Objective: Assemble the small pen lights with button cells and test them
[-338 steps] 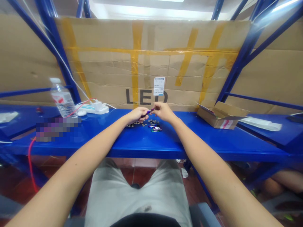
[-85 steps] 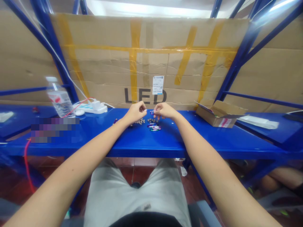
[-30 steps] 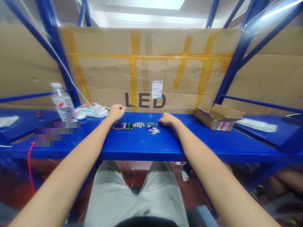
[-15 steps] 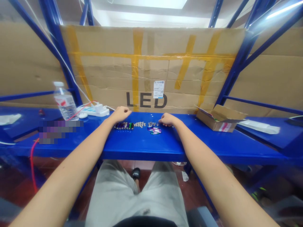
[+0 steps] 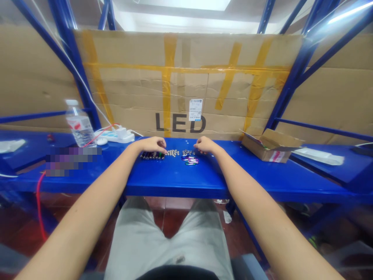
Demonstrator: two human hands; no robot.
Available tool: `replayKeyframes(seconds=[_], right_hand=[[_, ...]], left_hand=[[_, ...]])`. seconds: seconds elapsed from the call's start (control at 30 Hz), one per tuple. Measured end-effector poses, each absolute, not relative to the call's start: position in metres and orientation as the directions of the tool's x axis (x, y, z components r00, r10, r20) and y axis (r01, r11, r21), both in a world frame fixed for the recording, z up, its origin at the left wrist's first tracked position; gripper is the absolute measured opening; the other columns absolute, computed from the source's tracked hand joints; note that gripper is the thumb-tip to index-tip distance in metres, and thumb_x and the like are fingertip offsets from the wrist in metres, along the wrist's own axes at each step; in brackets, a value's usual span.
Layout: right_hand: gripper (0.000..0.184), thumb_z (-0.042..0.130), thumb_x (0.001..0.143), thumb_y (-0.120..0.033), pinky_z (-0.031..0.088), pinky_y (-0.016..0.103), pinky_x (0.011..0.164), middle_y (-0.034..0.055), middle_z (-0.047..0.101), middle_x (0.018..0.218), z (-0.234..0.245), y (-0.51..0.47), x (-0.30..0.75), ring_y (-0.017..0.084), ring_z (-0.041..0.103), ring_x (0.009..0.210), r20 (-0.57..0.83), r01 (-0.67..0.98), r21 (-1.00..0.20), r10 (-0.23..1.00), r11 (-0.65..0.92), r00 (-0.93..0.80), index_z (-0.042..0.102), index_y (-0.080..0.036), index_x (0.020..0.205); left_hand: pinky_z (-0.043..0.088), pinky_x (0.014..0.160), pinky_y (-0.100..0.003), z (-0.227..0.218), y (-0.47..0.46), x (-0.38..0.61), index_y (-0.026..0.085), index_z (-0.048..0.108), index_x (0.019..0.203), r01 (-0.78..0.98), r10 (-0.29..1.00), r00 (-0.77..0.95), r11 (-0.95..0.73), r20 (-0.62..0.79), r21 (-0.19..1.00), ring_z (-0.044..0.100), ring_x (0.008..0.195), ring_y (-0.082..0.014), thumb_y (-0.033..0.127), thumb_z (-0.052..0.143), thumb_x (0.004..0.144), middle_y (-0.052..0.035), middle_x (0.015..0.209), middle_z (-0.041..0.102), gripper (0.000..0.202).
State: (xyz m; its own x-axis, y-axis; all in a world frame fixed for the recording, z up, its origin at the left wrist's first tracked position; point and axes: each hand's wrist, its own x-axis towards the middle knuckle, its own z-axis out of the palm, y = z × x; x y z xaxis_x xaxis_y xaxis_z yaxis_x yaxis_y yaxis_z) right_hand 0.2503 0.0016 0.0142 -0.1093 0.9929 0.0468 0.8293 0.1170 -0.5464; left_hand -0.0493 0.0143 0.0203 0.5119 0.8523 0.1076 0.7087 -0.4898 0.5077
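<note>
Your left hand (image 5: pixel 153 144) is over the left side of the worktop (image 5: pixel 175 177), palm down, fingers bent, tips at the near-left edge of a cluster of silver bits (image 5: pixel 173 153). Cannot tell whether those fingers have closed on a bit or merely reach it. Below that hand, a row of tubes (image 5: pixel 152 156), side by side, mostly dark, a green one toward the right end; your hand and wrist sit close against their far ends.

Your right hand (image 5: pixel 206 145) is at the right of a second cluster, small grey parts (image 5: pixel 188 153), fingers curled inward, tips just beside the parts. Grip unclear: anything pinched there is too small to make out. Nearer you, just below the grey parts, a few clips (image 5: pixel 190 160) lie bunched together, with blue, purple and green among them. The two clusters lie between your hands, a narrow strip of blue separating them.

Farther out: to your right, an open box (image 5: pixel 271 147), a white packet (image 5: pixel 325 155) beyond it. To your left, a bottle (image 5: pixel 80 126), tilted in view, and a white power strip (image 5: pixel 116 135). Behind everything stands a cardboard panel (image 5: pixel 140 93) marked LED.
</note>
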Motion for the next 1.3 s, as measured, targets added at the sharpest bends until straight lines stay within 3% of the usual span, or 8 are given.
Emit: replayKeyframes(seconds=[0.3, 0.47, 0.57, 0.67, 0.83, 1.0, 1.07, 1.3], right_hand=[[0.019, 0.061, 0.091, -0.024, 0.043, 0.025, 0.049, 0.0008, 0.058, 0.055, 0.013, 0.004, 0.25, 0.012, 0.051, 0.045, 0.12, 0.825, -0.537, 0.984, 0.178, -0.135, 0.059, -0.016, 0.074], [0.019, 0.062, 0.09, -0.022, 0.044, 0.023, 0.053, 0.0033, 0.063, 0.065, 0.019, -0.001, 0.244, 0.011, 0.055, 0.055, 0.2, 0.708, -0.67, 0.973, 0.224, -0.118, 0.061, -0.015, 0.073], [0.018, 0.062, 0.092, -0.026, 0.046, 0.02, 0.058, 0.0063, 0.068, 0.075, 0.022, -0.009, 0.233, 0.011, 0.061, 0.067, 0.202, 0.439, -0.853, 0.954, 0.284, -0.223, 0.066, -0.013, 0.081], [0.02, 0.069, 0.088, -0.032, 0.042, 0.02, 0.057, 0.0054, 0.069, 0.078, 0.021, -0.015, 0.223, 0.009, 0.058, 0.066, 0.22, 0.255, -0.912, 0.907, 0.322, -0.359, 0.069, -0.013, 0.084], [0.024, 0.076, 0.08, -0.03, 0.031, 0.022, 0.049, -0.0055, 0.048, 0.053, 0.015, -0.014, 0.22, 0.006, 0.037, 0.049, 0.228, 0.233, -0.908, 0.879, 0.347, -0.419, 0.061, -0.014, 0.068], [0.016, 0.071, 0.076, -0.014, 0.035, 0.02, 0.051, 0.0002, 0.064, 0.07, 0.019, -0.014, 0.223, 0.009, 0.052, 0.06, 0.244, 0.294, -0.891, 0.911, 0.346, -0.333, 0.069, -0.014, 0.092], [0.02, 0.07, 0.076, -0.014, 0.038, 0.02, 0.052, 0.0025, 0.069, 0.078, 0.021, -0.017, 0.223, 0.01, 0.056, 0.065, 0.257, 0.284, -0.886, 0.898, 0.366, -0.356, 0.069, -0.014, 0.096], [0.023, 0.075, 0.068, -0.014, 0.048, 0.024, 0.067, 0.0024, 0.073, 0.083, 0.021, -0.025, 0.217, 0.011, 0.059, 0.07, 0.213, 0.334, -0.822, 0.794, 0.461, -0.57, 0.075, -0.015, 0.092]], left_hand=[[0.049, 0.078, -0.03, 0.023, 0.008, -0.046, 0.021, 0.065, 0.099, 0.76, 0.857, 0.513, -0.483, 0.055, 0.435, 0.067, 0.094, -0.0248, 0.05, 0.088, 0.046, -0.0069, 0.104, 0.072, 0.065], [0.05, 0.085, -0.035, 0.022, 0.007, -0.039, 0.018, 0.063, 0.109, 0.615, 0.821, 0.38, -0.568, 0.425, 0.546, 0.064, 0.096, -0.024, 0.052, 0.081, 0.066, -0.0093, 0.105, 0.069, 0.058], [0.049, 0.09, -0.037, 0.021, -0.003, -0.021, 0.018, 0.058, 0.117, 0.608, 0.698, 0.254, -0.654, 0.67, 0.451, 0.061, 0.098, -0.0228, 0.045, 0.082, 0.069, -0.0099, 0.113, 0.067, 0.061], [0.049, 0.091, -0.036, 0.017, -0.015, 0.002, 0.019, 0.055, 0.123, 0.583, 0.579, 0.356, -0.751, 0.733, 0.31, 0.06, 0.098, -0.0219, 0.038, 0.082, 0.071, -0.0106, 0.119, 0.064, 0.061], [0.047, 0.096, -0.038, 0.012, -0.019, 0.021, 0.019, 0.054, 0.128, 0.526, 0.512, 0.502, -0.82, 0.697, 0.224, 0.06, 0.107, -0.0253, 0.036, 0.083, 0.072, -0.0125, 0.128, 0.063, 0.065], [0.048, 0.082, -0.035, 0.014, -0.006, -0.004, 0.017, 0.069, 0.098, 0.639, 0.685, 0.363, -0.677, 0.632, 0.366, 0.064, 0.084, -0.0212, 0.036, 0.055, 0.092, -0.0088, 0.095, 0.072, 0.024], [0.046, 0.075, -0.034, 0.015, -0.002, -0.017, 0.018, 0.07, 0.081, 0.696, 0.752, 0.419, -0.626, 0.508, 0.352, 0.063, 0.075, -0.0203, 0.032, 0.055, 0.087, -0.0066, 0.081, 0.072, 0.021], [0.045, 0.069, -0.029, 0.013, 0.003, -0.032, 0.021, 0.073, 0.079, 0.712, 0.808, 0.553, -0.585, 0.203, 0.389, 0.064, 0.074, -0.0191, 0.027, 0.062, 0.069, -0.0021, 0.08, 0.074, 0.016]])
